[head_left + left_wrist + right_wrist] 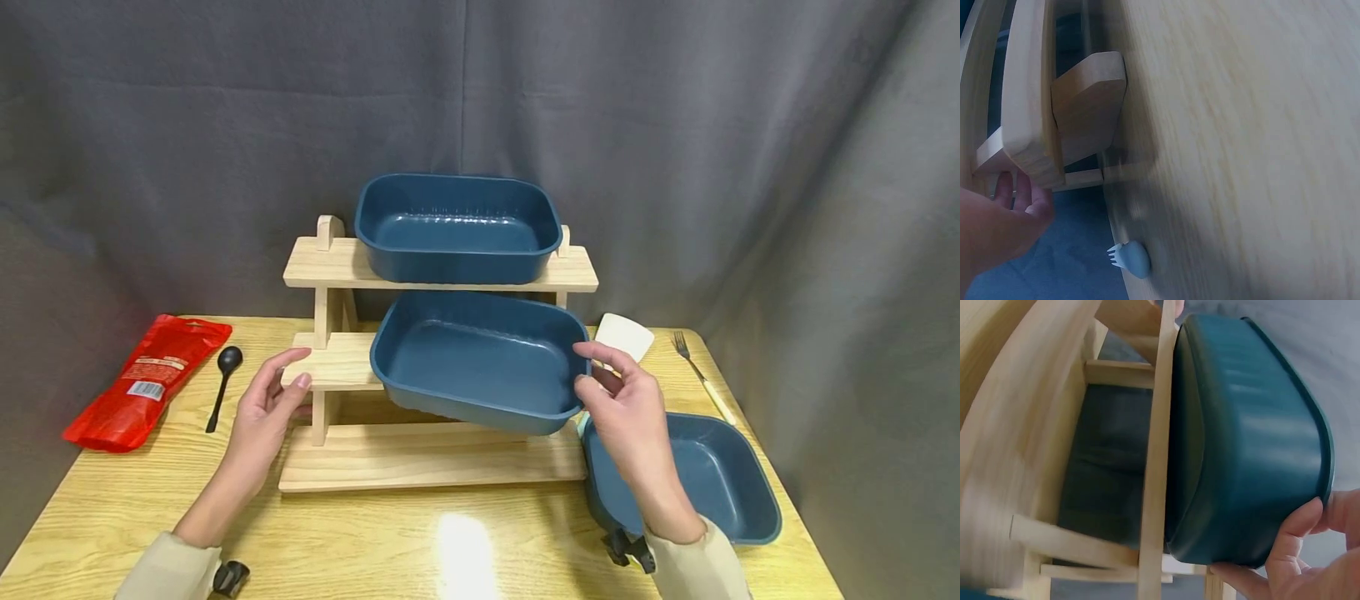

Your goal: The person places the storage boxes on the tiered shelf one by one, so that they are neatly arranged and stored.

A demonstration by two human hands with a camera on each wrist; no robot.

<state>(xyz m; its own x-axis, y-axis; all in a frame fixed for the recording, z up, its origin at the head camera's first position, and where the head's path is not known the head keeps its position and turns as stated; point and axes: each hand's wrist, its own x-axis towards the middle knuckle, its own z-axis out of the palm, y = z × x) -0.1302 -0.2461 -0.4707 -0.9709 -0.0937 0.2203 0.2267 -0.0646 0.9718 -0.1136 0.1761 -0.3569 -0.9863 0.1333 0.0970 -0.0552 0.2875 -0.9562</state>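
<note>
A dark blue rectangular bin (480, 358) sits askew on the middle shelf of a three-tier wooden rack (427, 457), its right end swung toward the front. My right hand (626, 400) holds that right end, thumb on the near side of the rim. In the right wrist view, fingers (1294, 534) press the bin's wall at the rim and another finger reaches along its underside. At the left end of the same shelf, my left hand (266, 400) grips the board between thumb and fingers. The left wrist view shows those fingers (1022, 194) curled at the board's end.
Another blue bin (457, 265) stands on the top shelf. A third bin (720, 475) lies on the table at right, partly behind my right forearm. A fork (703, 375) and a white flat piece (624, 335) lie nearby. At left are a red packet (153, 379) and black spoon (225, 383).
</note>
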